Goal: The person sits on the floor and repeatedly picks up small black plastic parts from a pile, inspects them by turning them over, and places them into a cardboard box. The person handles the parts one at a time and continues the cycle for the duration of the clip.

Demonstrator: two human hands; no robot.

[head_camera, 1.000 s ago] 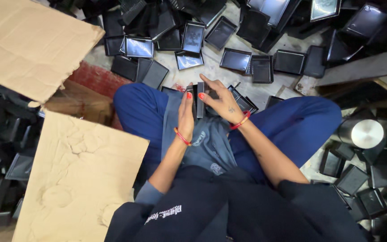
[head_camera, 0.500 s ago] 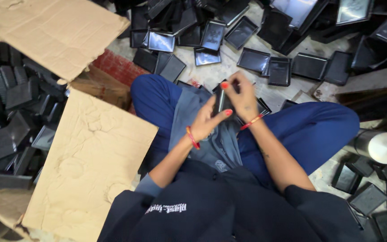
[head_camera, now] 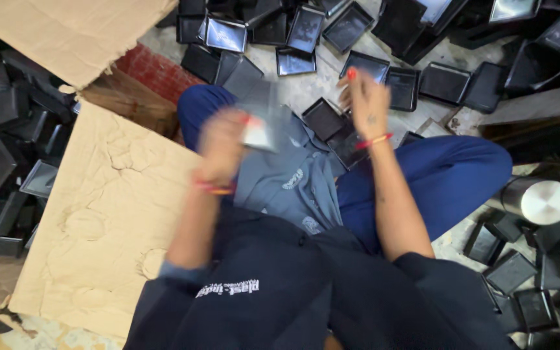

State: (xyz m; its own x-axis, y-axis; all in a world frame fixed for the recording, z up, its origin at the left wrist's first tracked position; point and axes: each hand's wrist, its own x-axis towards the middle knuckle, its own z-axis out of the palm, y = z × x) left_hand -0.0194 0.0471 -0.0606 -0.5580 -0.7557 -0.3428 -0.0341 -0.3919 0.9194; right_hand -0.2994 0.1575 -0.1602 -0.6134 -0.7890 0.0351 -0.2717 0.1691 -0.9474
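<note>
I sit cross-legged in blue trousers with a grey cloth [head_camera: 293,185] over my lap. My left hand [head_camera: 223,144] is blurred with motion and grips a small black tray [head_camera: 262,116] by its edge, above my left knee. My right hand [head_camera: 365,104] hovers over my right knee with fingers spread and nothing in it. Two black trays [head_camera: 332,126] lie on the cloth just below and between my hands.
Several black rectangular trays [head_camera: 371,65] litter the floor ahead and to the right. A flattened cardboard sheet [head_camera: 108,214] lies to my left, another [head_camera: 66,29] at the top left, with more trays [head_camera: 1,155] beyond. A metal cylinder [head_camera: 539,201] stands at right.
Both hands were together on a tray over my lap. Now they have parted: the left has swung left with the tray, the right has let go and lifted.
</note>
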